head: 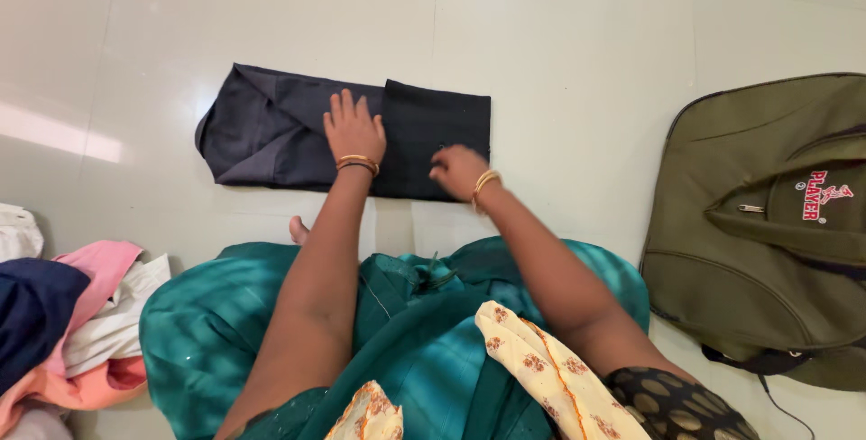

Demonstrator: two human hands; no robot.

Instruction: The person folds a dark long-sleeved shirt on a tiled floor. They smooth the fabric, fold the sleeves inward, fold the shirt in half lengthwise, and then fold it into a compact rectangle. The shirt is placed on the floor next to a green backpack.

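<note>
A dark navy folded garment (pixel 262 129) lies flat on the pale tiled floor in front of me. My left hand (pixel 354 126) presses flat on its middle with the fingers spread, just left of a fold line. My right hand (pixel 457 169) rests with curled fingers on the garment's near right edge; whether it pinches the cloth I cannot tell. Both wrists wear gold bangles. The garment's right part (pixel 442 124) is folded over into a darker rectangle.
An olive green duffel bag (pixel 758 224) lies on the floor to the right. A pile of pink, white and navy clothes (pixel 63 323) sits at the left. My teal skirt (pixel 216 314) covers my lap at the bottom.
</note>
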